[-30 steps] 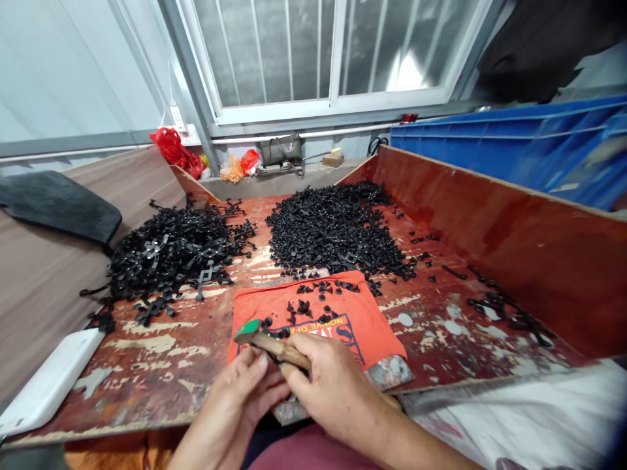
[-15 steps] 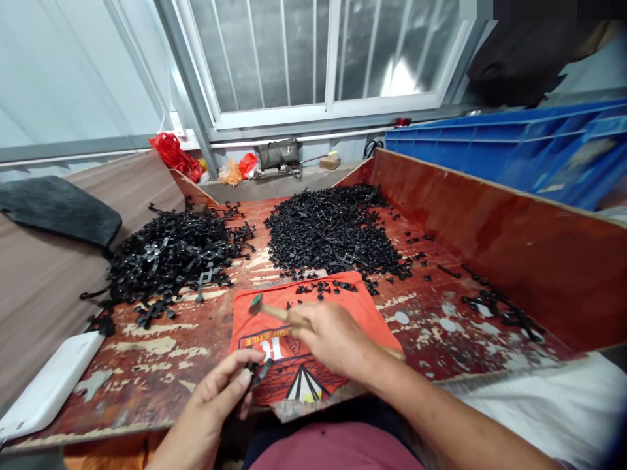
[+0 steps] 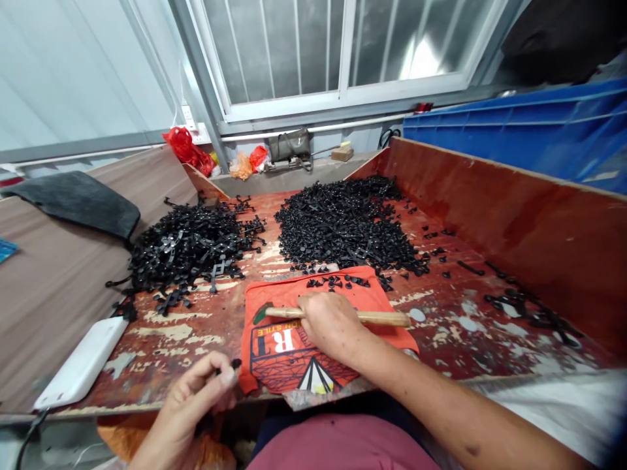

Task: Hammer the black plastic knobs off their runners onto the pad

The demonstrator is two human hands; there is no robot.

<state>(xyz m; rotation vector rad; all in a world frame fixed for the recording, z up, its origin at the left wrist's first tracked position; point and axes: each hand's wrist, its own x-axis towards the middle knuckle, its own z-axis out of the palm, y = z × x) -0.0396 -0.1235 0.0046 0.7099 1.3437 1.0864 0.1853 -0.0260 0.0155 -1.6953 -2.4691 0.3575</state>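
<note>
Your right hand [image 3: 328, 326] grasps a wooden-handled hammer [image 3: 385, 318], its long axis sideways across an orange cloth [image 3: 258, 294], head leftward. Loose black pieces [image 3: 332, 282] lie just beyond that hand, nearer it than your left hand [image 3: 203, 388], which pinches a small black part [image 3: 236, 363] beside the cloth's left edge. Black heaps [image 3: 343, 225] cover much of the worn red bench [image 3: 161, 375] below a window [image 3: 284, 52].

1 head-worn camera, close above bench [image 3: 435, 346], facing forward-down.
</note>
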